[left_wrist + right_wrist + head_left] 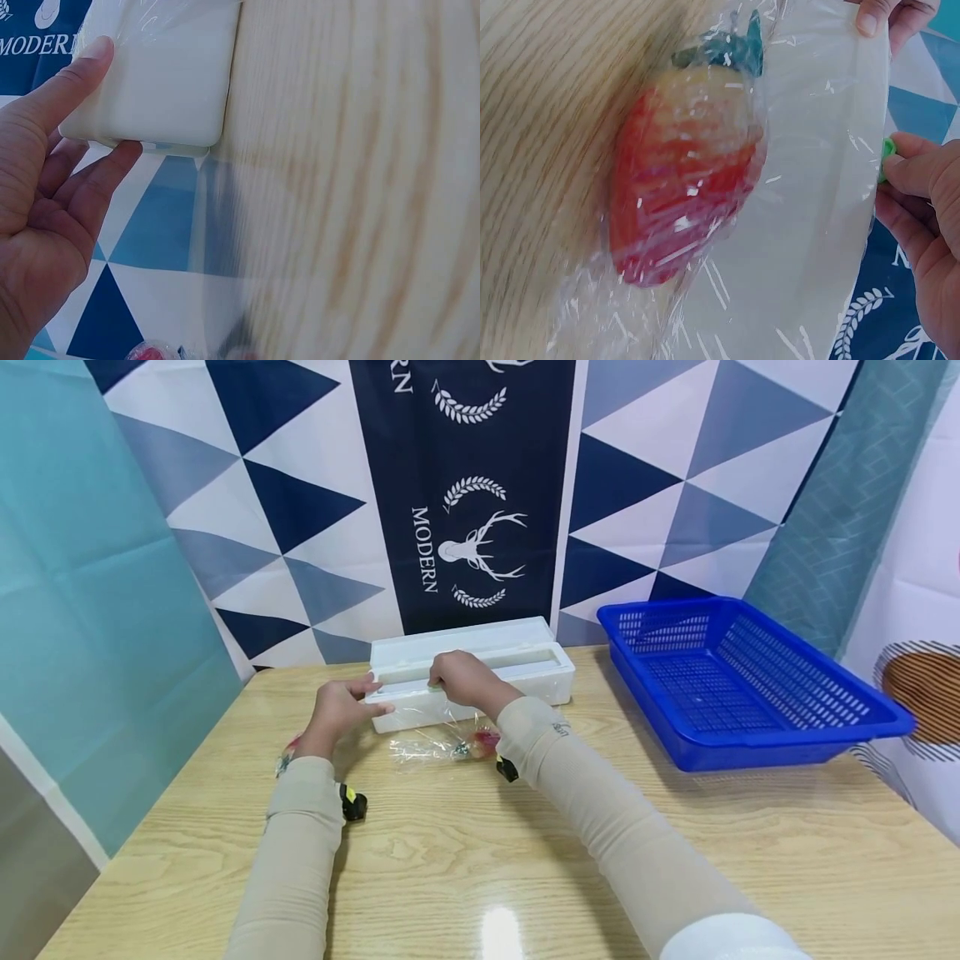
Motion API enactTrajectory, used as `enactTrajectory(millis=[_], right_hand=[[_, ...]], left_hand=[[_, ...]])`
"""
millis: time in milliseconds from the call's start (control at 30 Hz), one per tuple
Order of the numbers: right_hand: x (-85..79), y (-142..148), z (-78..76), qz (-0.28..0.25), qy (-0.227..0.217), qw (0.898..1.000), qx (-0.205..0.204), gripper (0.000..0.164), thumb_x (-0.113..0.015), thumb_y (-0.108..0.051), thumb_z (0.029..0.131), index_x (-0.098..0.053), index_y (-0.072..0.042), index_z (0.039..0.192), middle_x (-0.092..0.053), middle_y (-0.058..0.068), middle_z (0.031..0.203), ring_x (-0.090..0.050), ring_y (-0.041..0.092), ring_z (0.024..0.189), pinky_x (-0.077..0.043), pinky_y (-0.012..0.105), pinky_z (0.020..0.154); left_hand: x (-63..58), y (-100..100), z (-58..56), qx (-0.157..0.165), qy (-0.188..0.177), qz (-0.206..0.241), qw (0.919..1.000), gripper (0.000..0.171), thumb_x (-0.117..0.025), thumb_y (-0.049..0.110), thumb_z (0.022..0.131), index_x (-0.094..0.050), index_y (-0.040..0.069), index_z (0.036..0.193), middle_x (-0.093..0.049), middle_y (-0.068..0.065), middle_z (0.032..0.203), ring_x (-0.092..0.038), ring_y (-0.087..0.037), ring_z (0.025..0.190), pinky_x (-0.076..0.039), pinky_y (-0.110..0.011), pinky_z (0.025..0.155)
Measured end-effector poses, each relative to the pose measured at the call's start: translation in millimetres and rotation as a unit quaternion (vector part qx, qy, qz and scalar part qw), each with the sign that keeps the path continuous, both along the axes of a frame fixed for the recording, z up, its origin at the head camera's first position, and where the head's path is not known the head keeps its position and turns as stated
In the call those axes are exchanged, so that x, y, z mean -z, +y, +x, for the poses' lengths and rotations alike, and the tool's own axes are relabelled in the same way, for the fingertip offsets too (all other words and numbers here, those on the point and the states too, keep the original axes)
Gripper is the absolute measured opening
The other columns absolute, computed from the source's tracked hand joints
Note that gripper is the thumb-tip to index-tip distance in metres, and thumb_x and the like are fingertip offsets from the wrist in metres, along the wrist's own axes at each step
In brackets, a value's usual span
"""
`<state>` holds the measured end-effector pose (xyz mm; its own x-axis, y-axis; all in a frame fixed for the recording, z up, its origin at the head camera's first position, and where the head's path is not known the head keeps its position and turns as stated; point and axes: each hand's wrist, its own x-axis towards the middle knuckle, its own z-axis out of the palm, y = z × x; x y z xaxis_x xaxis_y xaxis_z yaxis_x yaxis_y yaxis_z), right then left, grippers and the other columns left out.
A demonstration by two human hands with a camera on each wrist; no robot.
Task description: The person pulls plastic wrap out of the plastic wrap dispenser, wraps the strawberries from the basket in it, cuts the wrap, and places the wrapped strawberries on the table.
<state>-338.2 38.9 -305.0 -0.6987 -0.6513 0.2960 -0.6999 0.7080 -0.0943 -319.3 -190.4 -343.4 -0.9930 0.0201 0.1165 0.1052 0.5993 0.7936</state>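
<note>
A long white cling film dispenser [540, 687] lies near the back of the table, its lid [461, 641] raised. My left hand [341, 708] grips its left end; in the left wrist view the thumb presses the front face, the fingers at the opposite edge. At the dispenser's top edge my right hand [463, 679] pinches a small green piece [888, 160]. Clear film [420, 750] spreads from the dispenser's front onto the table. Under it lies a red strawberry-shaped fruit [690, 187] with green leaves, below my right wrist.
To the right stands a blue plastic basket [701, 742] with mesh walls. Beside my left forearm is a red wrapped item [288, 752], partly hidden by the arm. A patterned cloth [315, 510] hangs behind the wooden table [420, 877].
</note>
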Motion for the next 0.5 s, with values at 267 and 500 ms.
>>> enactTrajectory(millis=[267,500], right_hand=[[1.9,14.1,-0.7,-0.017,0.013,1.000,-0.003,0.026,-0.054,0.005,0.080,-0.072,-0.011,0.089,-0.066,0.001,0.088,-0.060,0.014,0.087,-0.046,0.025,0.080],[3.9,25.2,-1.1,-0.020,0.019,1.000,0.002,0.025,-0.056,0.005,0.079,-0.072,-0.011,0.088,-0.066,0.001,0.087,-0.060,0.014,0.086,-0.046,0.026,0.080]], left_hand=[[0.0,0.7,-1.1,0.002,0.002,-0.009,1.0000,0.063,-0.079,0.043,0.055,-0.062,0.018,0.111,-0.044,0.004,0.130,-0.043,-0.020,0.118,-0.035,-0.034,0.096],[1.1,0.8,-0.2,0.000,-0.002,-0.002,1.0000,0.064,-0.078,0.043,0.055,-0.062,0.018,0.112,-0.044,0.004,0.130,-0.042,-0.020,0.119,-0.035,-0.035,0.096]])
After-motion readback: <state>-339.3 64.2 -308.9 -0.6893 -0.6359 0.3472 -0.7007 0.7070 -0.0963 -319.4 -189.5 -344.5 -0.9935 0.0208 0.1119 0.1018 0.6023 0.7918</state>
